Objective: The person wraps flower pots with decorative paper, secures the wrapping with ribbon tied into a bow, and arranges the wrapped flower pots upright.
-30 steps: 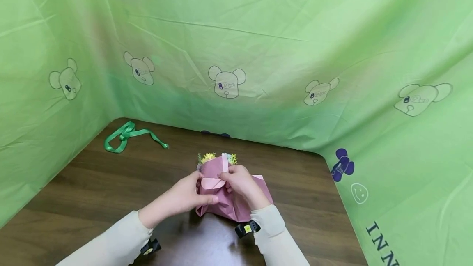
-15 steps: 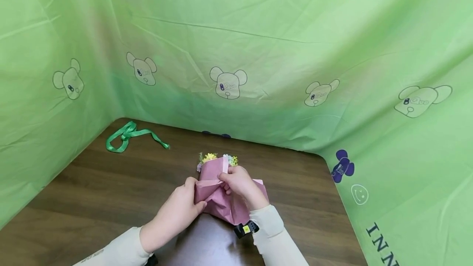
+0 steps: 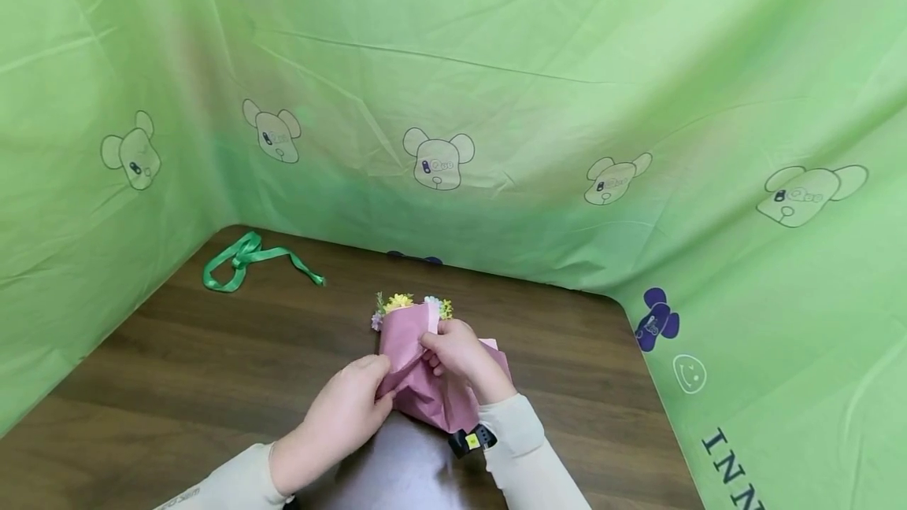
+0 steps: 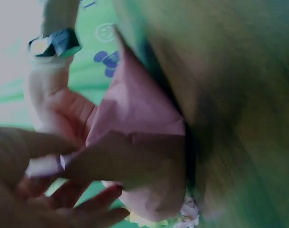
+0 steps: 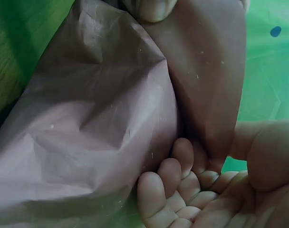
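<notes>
Pink wrapping paper (image 3: 402, 330) is folded around a small bunch of flowers (image 3: 399, 301), whose yellow, blue and lilac heads show above its top edge. My left hand (image 3: 346, 400) grips the folded left side of the paper between thumb and fingers. On the other side, my right hand (image 3: 459, 351) pinches the pale edge of the overlapping flap. In the right wrist view, the paper (image 5: 87, 109) looks creased, and the curled fingers (image 5: 182, 156) of the right hand lie against it. The flower stems are hidden inside the paper.
A loosely looped green ribbon (image 3: 241, 256) lies at the back left of the dark wooden table (image 3: 581, 384). A green curtain (image 3: 439, 61) with printed bear heads encloses the table on the back and both sides.
My left hand has shifted left and down and folded the turned-up pale flap of paper over, so the front shows plain pink. The right hand keeps its pinch in nearly the same spot.
</notes>
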### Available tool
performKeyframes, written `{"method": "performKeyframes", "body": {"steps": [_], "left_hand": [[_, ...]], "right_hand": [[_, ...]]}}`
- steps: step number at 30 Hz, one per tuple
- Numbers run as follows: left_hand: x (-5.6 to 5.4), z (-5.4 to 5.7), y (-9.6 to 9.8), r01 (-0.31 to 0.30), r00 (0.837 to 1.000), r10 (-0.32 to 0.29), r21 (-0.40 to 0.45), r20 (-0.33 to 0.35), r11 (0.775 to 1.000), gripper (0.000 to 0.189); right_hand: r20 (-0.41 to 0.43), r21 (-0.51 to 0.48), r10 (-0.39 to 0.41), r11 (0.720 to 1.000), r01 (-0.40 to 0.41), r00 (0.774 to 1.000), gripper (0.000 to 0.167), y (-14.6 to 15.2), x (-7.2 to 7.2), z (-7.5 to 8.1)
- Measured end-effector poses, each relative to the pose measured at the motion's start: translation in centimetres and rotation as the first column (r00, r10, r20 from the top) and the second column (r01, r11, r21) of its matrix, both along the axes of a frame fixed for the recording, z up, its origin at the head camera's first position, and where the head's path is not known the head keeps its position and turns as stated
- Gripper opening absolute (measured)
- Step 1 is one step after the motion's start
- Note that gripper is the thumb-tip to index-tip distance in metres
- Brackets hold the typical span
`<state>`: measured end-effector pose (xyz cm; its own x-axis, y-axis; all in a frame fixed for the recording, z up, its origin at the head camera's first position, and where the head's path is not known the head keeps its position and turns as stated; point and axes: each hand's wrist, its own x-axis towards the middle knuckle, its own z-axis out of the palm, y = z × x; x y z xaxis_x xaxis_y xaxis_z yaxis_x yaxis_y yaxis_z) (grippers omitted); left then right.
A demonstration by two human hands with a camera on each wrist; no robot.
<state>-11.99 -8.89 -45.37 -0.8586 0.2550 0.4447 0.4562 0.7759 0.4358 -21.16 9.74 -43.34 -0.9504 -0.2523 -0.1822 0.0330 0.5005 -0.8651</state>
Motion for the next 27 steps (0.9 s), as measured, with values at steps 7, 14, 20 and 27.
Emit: {"method": "performKeyframes", "body": {"steps": [7, 14, 20, 27], "left_hand": [[-2.5, 0.0, -1.5, 0.259, 0.951, -0.272, 0.1, 0.15, 0.961, 0.012], [-5.4, 3.0, -3.1, 0.359, 0.819, -0.394, 0.164, 0.418, 0.919, 0.037], [-9.6, 2.4, -1.8, 0.485, 0.821, -0.434, -0.053, 0.37, 0.873, 0.032], [-11.4, 2.5, -0.9, 0.53, 0.812, -0.456, -0.132, 0.364, 0.838, 0.026]], "right_hand": [[0.012, -0.064, 0.025, 0.998, -0.024, 1.0, 0.018, 0.5, 0.0, -0.1], [0.045, -0.127, 0.032, 0.992, -0.026, 0.998, 0.018, 1.0, -0.3, -0.6], [0.067, -0.186, 0.085, 0.98, -0.071, 0.994, 0.02, 1.7, -0.3, -0.9], [0.103, -0.244, 0.077, 0.968, -0.05, 0.992, 0.023, 2.2, -0.1, -1.3]]}}
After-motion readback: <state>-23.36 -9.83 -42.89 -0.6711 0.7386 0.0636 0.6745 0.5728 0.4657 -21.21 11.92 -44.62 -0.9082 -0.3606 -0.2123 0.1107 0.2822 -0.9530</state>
